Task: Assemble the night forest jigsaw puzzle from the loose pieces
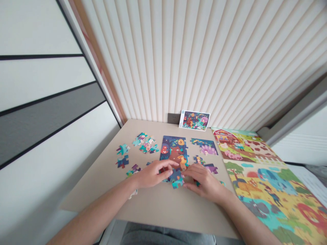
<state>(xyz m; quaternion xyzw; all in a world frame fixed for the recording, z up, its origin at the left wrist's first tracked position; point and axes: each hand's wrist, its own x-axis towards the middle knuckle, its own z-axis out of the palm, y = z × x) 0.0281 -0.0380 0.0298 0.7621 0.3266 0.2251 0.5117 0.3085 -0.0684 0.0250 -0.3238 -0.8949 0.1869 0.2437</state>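
Observation:
A partly joined jigsaw section [174, 149] with a brown bear on dark blue lies mid-table. My left hand [155, 173] reaches over its lower part, index finger stretched out and thumb apart, touching or just above the pieces. At the lower right edge of the section is my right hand [203, 180], its thumb and fingers apart beside a blue and teal puzzle piece [177, 183]. Whether those fingertips press on the piece I cannot tell. Part of the section is hidden under both hands.
Loose puzzle pieces [146, 143] lie on the left, and a joined strip [205, 146] on the right. A picture card [195, 120] leans on the ribbed wall by a socket [173, 118]. Farm [240, 144] and safari puzzles [276, 194] cover the right side.

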